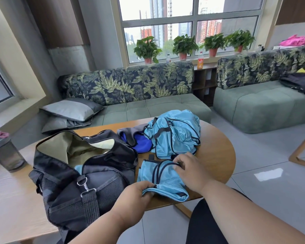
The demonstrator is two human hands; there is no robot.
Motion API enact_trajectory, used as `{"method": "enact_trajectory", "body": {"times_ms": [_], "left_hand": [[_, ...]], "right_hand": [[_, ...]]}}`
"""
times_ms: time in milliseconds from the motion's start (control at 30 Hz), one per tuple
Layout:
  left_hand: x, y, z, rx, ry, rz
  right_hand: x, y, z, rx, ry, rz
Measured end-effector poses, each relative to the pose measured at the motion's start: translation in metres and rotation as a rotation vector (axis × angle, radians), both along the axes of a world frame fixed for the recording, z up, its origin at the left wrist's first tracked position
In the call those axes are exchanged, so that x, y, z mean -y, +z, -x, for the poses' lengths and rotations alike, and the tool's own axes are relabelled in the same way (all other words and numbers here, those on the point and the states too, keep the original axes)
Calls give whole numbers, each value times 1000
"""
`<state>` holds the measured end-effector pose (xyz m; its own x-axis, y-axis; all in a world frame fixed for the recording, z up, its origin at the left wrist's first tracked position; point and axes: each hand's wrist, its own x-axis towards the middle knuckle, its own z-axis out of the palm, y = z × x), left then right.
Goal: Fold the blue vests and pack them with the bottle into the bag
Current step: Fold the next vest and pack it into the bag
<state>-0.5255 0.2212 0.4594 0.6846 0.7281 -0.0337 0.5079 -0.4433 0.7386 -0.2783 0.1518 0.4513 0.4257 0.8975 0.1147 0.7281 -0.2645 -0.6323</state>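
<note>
Round wooden table (217, 152) in front, seen from above. Partly folded light-blue mesh vest with dark piping (163, 178) flat on near edge of table, just right of bag. Left hand (133, 196) pinching near-left corner of that vest, fingers curled around the fabric edge. Right hand (188, 170) resting on far-right part of same vest, fingers bent onto the dark trim; whether gripping or only pressing, cannot tell. Heap of unfolded light-blue vests (174, 132) behind, crumpled, mid-table, touching a royal-blue and grey garment (137, 140) to its left. Black fabric duffel bag with beige lining (81, 169) on left side of table, zip open, mouth gaping upward; scrap of light-blue cloth showing at bag's front opening. Metal clip and black strap hanging down bag's front. Dark translucent shaker bottle with pink lid (4, 152) standing upright on pale surface far left, well apart from bag. Beyond: leaf-print green sofa (130, 95), grey cushions (70, 110), potted plants (183, 45) along windowsill, orange drink bottle (200, 61) on sill.
</note>
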Motion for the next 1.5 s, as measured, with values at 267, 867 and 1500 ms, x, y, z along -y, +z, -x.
{"method": "enact_trajectory", "body": {"times_ms": [267,867,1500], "left_hand": [[-5,6,-10,41,96,88],[-25,10,-31,55,266,0],[-15,-22,-52,-75,286,-38]], "right_hand": [[41,22,15,-448,92,28],[27,15,16,-665,-4,173],[4,-8,-5,-237,-111,222]]}}
